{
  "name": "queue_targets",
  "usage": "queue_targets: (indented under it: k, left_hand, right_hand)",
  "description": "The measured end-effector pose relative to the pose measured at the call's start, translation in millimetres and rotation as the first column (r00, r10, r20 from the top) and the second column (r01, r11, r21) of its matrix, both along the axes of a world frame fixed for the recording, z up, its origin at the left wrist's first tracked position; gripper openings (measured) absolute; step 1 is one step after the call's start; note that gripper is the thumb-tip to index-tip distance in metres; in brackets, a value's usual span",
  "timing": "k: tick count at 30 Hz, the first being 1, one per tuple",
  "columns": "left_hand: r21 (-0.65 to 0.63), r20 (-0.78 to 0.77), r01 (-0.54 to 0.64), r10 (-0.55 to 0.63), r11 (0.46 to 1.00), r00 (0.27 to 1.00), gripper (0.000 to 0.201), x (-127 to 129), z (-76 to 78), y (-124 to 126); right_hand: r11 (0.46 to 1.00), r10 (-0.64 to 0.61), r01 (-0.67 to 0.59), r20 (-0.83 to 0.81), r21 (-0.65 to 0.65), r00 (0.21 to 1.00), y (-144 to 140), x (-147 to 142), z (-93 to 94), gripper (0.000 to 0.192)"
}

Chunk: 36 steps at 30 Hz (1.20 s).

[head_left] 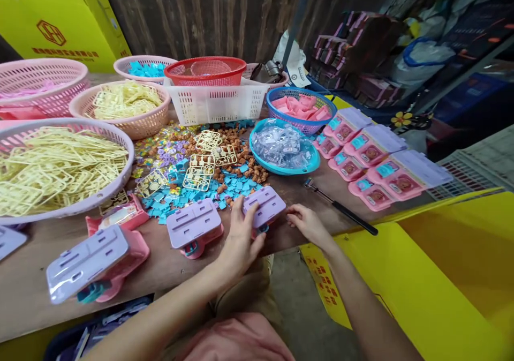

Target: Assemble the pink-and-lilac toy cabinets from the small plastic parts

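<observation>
My left hand has its fingers and thumb around a small pink toy case with a lilac top, near the table's front edge. Just right of it, my right hand hovers with fingers curled and fingertips together; whatever may be between them is hidden. To the left stand a similar lilac-topped case and another one, closer to the edge. Behind my hands lie loose blue pieces, brown bear-like pieces and cream part frames.
Right of my hands lies a black-handled tool. Beyond it stand several pink-and-lilac cases in rows. A blue bowl holds clear bagged parts. Baskets line the back and left, including a large lilac one. An open yellow box sits lower right.
</observation>
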<state>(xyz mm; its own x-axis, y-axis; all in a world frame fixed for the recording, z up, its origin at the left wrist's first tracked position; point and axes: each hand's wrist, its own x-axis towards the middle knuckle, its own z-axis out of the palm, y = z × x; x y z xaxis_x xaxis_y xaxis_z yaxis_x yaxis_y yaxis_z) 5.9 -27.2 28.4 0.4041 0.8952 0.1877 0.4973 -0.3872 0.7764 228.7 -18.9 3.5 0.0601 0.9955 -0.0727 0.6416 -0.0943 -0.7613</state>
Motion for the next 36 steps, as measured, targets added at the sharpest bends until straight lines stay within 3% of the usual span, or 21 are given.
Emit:
queue_targets:
  k: [3,8,12,16,21,27,36]
  left_hand:
    - [-0.110,0.119,-0.056,0.069,0.992,0.991,0.051,8.8,-12.8,12.2]
    - [-0.082,0.155,-0.007,0.020,0.997,0.988,0.048,4.5,-20.6,24.3]
    - [-0.077,0.177,-0.090,0.103,0.993,0.979,0.044,5.6,-20.4,29.5]
    - [-0.077,0.222,-0.154,0.168,0.985,0.960,0.042,9.2,-21.2,33.3]
    - [-0.112,0.252,-0.182,0.205,0.977,0.946,0.042,10.0,-23.9,31.8]
    - [-0.121,0.262,-0.198,0.224,0.973,0.939,0.043,10.6,-25.2,32.7]
    - [-0.161,0.260,-0.205,0.242,0.965,0.935,0.045,10.6,-22.9,37.8]
  right_hand:
    - [0.998,-0.021,0.017,0.068,0.056,0.997,-5.7,-0.5,-9.7,0.008]
    - [0.980,0.032,-0.074,0.224,0.183,0.974,-13.7,9.6,-7.7,0.011]
    - [0.959,0.102,-0.176,0.305,0.223,0.947,-19.8,15.1,-15.4,0.012]
    - [0.961,0.101,-0.185,0.363,0.204,0.926,-20.0,11.6,-19.7,0.013]
    - [0.976,0.120,-0.177,0.364,0.128,0.924,-12.5,8.7,-13.5,0.023]
    - [0.989,0.049,-0.081,0.242,0.121,0.969,0.0,15.1,-11.4,0.009]
    - [0.955,0.177,-0.244,0.336,0.169,0.925,-2.5,15.7,-11.4,0.016]
